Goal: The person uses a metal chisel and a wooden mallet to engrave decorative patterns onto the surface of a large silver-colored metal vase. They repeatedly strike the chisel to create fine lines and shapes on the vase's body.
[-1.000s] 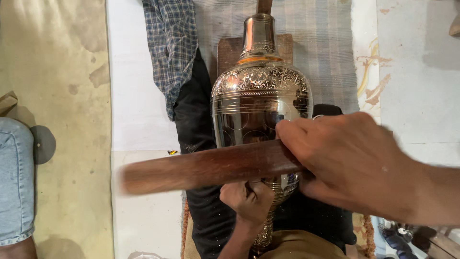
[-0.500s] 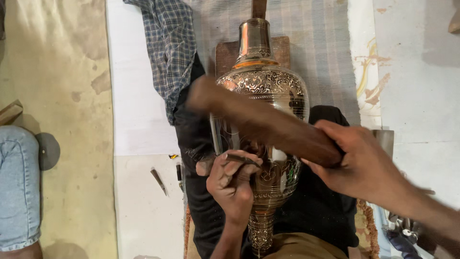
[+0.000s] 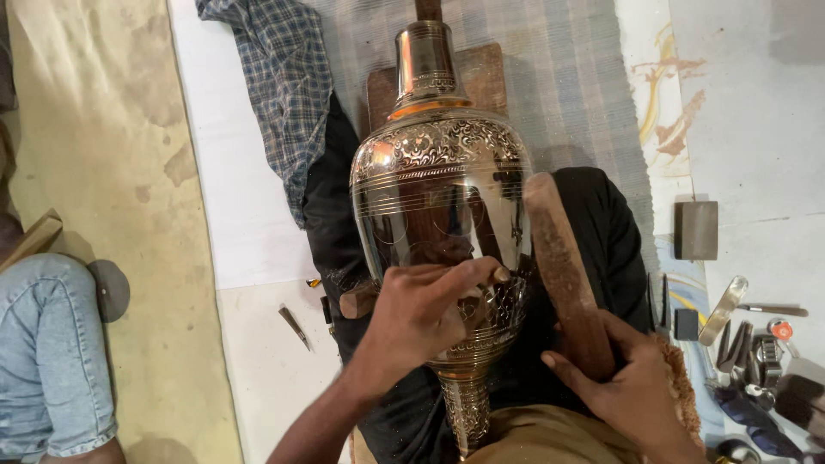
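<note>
A large engraved metal vase (image 3: 438, 198) lies on its side over a black cloth (image 3: 601, 223), its neck pointing away from me. My left hand (image 3: 421, 322) rests on the lower belly of the vase, fingers curled around a small tool whose brown stub (image 3: 357, 301) sticks out to the left. My right hand (image 3: 623, 387) grips the near end of a thick wooden stick (image 3: 559, 258). The stick lies along the right side of the vase, close against it.
A wooden block (image 3: 485, 77) supports the vase's neck on a woven mat. A checked cloth (image 3: 275, 86) lies at upper left. Another person's jeans-clad leg (image 3: 51, 361) is at far left. A small chisel (image 3: 294, 326) lies on the white sheet. A grey block (image 3: 696, 230) and several metal tools (image 3: 748, 344) sit at right.
The wooden stick has swung from lying across the vase to beside its right flank, and my right hand has dropped lower. My left hand has shifted slightly up the vase's belly.
</note>
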